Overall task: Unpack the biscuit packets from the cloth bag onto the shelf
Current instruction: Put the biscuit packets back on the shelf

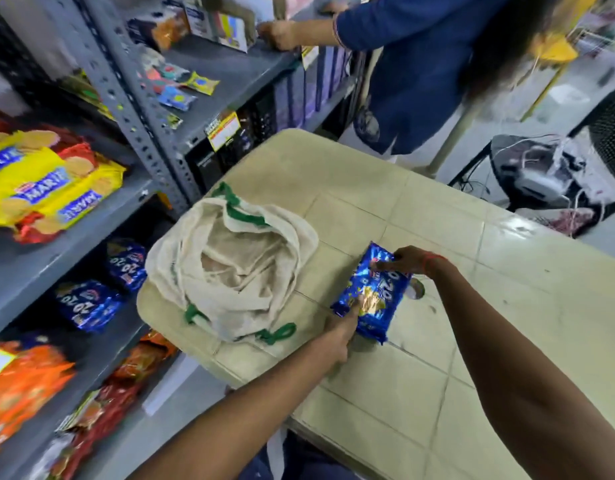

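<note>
biscuit packet (372, 292) lying on counter (507, 306), long axis pointing away; left hand (340, 336) pinching near end, right hand (408, 261) gripping far end.

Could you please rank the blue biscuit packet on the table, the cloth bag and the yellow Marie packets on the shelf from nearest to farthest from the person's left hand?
From the left hand, in the head view:
1. Blue biscuit packet: touching it, just right of the hand, on the table.
2. Cloth bag: to the left, on the table's corner.
3. Yellow Marie packets: far left, up on the shelf.
</note>
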Available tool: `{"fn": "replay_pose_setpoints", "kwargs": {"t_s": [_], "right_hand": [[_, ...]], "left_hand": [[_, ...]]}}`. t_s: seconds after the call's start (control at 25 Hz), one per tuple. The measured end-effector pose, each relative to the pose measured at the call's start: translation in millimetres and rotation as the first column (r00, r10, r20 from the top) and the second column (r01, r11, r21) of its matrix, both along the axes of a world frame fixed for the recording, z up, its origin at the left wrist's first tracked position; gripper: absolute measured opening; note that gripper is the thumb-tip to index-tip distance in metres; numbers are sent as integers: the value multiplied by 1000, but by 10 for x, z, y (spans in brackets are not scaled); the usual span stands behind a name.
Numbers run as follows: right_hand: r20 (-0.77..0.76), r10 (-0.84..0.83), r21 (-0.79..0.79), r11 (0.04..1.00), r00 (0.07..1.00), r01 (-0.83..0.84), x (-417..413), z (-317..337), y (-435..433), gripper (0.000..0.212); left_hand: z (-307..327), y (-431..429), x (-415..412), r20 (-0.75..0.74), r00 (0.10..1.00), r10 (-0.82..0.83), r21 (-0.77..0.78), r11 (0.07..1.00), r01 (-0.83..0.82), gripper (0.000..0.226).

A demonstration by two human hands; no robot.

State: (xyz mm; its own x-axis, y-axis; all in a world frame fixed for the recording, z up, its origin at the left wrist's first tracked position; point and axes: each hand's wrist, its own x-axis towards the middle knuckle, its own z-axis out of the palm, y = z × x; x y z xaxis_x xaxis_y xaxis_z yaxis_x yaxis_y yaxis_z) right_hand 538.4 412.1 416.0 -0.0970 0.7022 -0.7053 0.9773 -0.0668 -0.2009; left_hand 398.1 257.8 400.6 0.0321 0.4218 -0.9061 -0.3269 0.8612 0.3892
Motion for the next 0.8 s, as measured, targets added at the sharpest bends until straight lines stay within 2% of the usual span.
{"fn": "replay_pose_setpoints", "kwargs": {"t_s": [0.08,0.2,0.36,0.48,0.6,0.68,0.8], "right_hand": [[-61,-49,-18,999,997,48,53,-82,-26,64],[-91,-88,-62,995,992,82,49,-89,-28,75],[-83,-120,-96,989,989,112,-3,-44,-71,61],[-158,-128,-61,991,979,120,-258,187,-39,60],[-214,-61,-31,998,975,56,-733,584,54,76],[-243,-4,-39,999,970,-5,-1210,821,73,86],[-271,128,-52,988,954,-147,-2047,1095,-33,89]], "left_hand": [[-92,33,22,6,999,41,27,999,-41,66],[-147,41,0,50,992,112,49,992,-115,58],[-97,78,-181,121,968,218,83,970,-228,58],[51,68,-516,30,972,234,162,958,-236,53],[276,5,-1001,-16,957,289,227,933,-278,41],[457,-109,-1424,-51,931,362,262,904,-338,47],[674,-382,-2135,-145,864,483,307,852,-425,60]]}}
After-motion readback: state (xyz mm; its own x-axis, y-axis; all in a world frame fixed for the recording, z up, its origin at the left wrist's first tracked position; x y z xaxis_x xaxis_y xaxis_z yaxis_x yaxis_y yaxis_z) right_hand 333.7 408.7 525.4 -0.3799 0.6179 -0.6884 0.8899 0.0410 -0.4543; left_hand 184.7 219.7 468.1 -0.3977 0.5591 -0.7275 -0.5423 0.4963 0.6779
